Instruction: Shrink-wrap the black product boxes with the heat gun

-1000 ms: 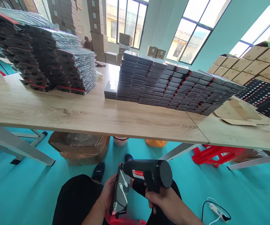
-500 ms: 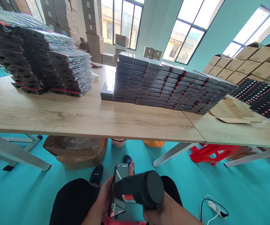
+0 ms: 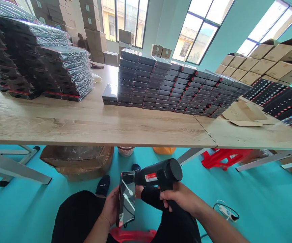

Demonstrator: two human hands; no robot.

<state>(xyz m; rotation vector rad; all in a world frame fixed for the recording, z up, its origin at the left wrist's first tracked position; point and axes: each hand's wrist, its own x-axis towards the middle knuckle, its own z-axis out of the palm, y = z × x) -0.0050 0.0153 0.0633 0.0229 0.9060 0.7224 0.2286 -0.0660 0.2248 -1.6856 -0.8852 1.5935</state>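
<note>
My left hand [image 3: 111,206] grips a slim black box [image 3: 127,200] by its left edge, holding it upright above my lap. Pictures of white cable plugs show on its front. In my right hand [image 3: 180,199] is a black heat gun [image 3: 158,173] with a red and white label, its handle wrapped by my fingers. The gun's nozzle points left at the upper right edge of the box, very close to it; whether they touch I cannot tell.
A wooden table [image 3: 140,130] spans the view, carrying a long stack of dark boxes [image 3: 161,87] and film-wrapped black boxes [image 3: 59,67]. Beneath it are an open carton [image 3: 77,168] and a red stool [image 3: 224,158]. A power strip [image 3: 227,212] lies on the floor at right.
The heat gun has risen and swung to the right, from in front of the box to its upper right side. The box stays in my left hand, its front now uncovered.
</note>
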